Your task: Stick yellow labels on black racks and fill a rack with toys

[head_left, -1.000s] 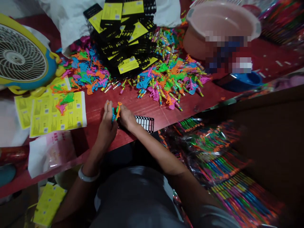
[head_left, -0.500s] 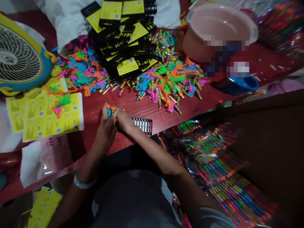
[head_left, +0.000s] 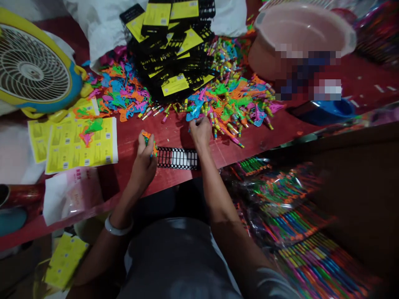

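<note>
My left hand [head_left: 146,151] is closed around small colourful plastic pieces [head_left: 146,136], orange and green ones showing at its fingers. Just right of it, a black plastic grid strip [head_left: 165,158] lies near the table's front edge, with a white patch under its middle. My right hand [head_left: 201,131] reaches to the near side of a heap of colourful plastic pieces [head_left: 229,97], its fingers pressed together at a blue piece [head_left: 195,109]. Whether the fingertips grip that piece is hard to tell.
Behind the heap are stacked black racks with yellow cards [head_left: 174,85] and a pink basin [head_left: 262,54]. A fan [head_left: 34,70] and yellow sheets [head_left: 81,145] are at left. A blue container [head_left: 330,112] stands right. Bagged colourful sticks [head_left: 314,257] lie below the table.
My right hand has left my left hand and moved right and up to the heap. More of the black strip shows. The whole view has shifted slightly.
</note>
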The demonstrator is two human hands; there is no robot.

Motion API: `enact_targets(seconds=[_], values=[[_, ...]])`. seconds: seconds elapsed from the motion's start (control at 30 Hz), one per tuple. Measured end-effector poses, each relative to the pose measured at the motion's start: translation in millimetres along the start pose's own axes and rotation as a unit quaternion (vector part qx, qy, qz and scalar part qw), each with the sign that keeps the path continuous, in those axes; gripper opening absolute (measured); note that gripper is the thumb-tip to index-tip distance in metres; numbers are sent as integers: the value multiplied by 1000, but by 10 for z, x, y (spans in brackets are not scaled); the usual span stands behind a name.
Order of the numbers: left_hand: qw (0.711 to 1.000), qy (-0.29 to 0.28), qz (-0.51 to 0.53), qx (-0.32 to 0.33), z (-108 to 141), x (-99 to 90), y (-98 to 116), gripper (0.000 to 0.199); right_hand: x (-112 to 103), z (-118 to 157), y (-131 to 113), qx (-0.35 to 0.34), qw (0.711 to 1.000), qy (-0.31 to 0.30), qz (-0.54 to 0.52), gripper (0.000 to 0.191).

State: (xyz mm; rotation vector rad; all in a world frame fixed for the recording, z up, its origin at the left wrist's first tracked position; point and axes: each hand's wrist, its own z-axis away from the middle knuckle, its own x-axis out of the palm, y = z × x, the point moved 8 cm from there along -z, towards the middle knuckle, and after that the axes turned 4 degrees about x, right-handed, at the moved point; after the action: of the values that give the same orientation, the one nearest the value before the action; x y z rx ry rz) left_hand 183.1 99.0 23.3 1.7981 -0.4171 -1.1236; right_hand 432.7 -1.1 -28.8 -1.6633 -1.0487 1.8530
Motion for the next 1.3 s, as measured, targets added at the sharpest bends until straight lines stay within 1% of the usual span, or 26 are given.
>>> enact_targets(seconds=[0.03,0.07,0.1,0.13,0.17,0.23,0.27,0.3,0.33,0.37,0.4,0.43,0.53,0.57,0.63,0.7,0.87,0.93,1.03,1.07,1.13,1.2,1.23,1.27,1.3], values=[[1000,-3,2,-7,-2,-5,-5,69,3,109,42,3,999,-9,-48,11],[1000,-8,2,-14,-3,-6,-12,71,29,240,85,7,994,-32,-103,14],[1000,-15,1,-18,-4,-4,-16,73,85,392,116,12,984,-72,-161,19],[1000,-22,-1,-21,-5,-2,-17,75,165,563,128,16,968,-127,-217,24],[999,-27,-2,-21,-6,-2,-17,76,261,750,116,19,945,-190,-265,27],[999,-39,0,-18,-4,-3,-12,77,445,1140,44,20,889,-310,-336,28],[999,-44,6,-17,-2,-6,-11,77,517,1314,2,21,863,-354,-359,26],[999,-49,14,-17,0,-8,-13,76,575,1461,-32,23,844,-383,-375,23],[998,-53,22,-20,1,-9,-18,76,618,1574,-53,26,833,-399,-382,20],[998,-58,27,-24,2,-7,-25,77,647,1654,-62,26,834,-402,-378,16],[997,-61,30,-27,2,-4,-31,78,660,1706,-62,21,844,-396,-362,13],[997,-62,32,-29,0,-3,-34,79,661,1738,-62,8,860,-385,-334,10],[998,-59,33,-17,-12,4,-15,81,610,1773,-110,-81,918,-336,-196,6],[998,-57,34,-8,-16,4,-3,81,589,1776,-134,-113,931,-315,-144,8],[998,-54,30,6,-21,1,15,83,571,1782,-172,-157,944,-283,-60,12],[998,-57,21,11,-18,1,15,86,584,1792,-179,-171,946,-276,-19,14],[998,-65,15,5,-11,34,-40,89,583,1813,-177,-165,940,-299,16,14],[998,-65,10,20,-12,43,-42,87,573,1836,-229,-170,931,-320,54,18],[997,-61,13,38,-2,-2,-35,83,573,1882,-333,-178,909,-348,145,25],[997,-68,22,37,6,-22,-34,86,576,1895,-363,-180,902,-352,173,27],[993,-100,56,25,27,-45,-27,96,591,1922,-404,-181,893,-355,209,28],[986,-142,86,10,47,-29,0,107,616,1948,-431,-189,893,-352,209,26],[984,-155,91,4,51,-14,18,109,627,1956,-435,-192,896,-347,198,24],[984,-153,89,-3,47,-4,32,108,636,1957,-429,-194,901,-343,183,24],[987,-136,82,-12,36,-1,39,104,639,1947,-415,-194,905,-341,163,24]])
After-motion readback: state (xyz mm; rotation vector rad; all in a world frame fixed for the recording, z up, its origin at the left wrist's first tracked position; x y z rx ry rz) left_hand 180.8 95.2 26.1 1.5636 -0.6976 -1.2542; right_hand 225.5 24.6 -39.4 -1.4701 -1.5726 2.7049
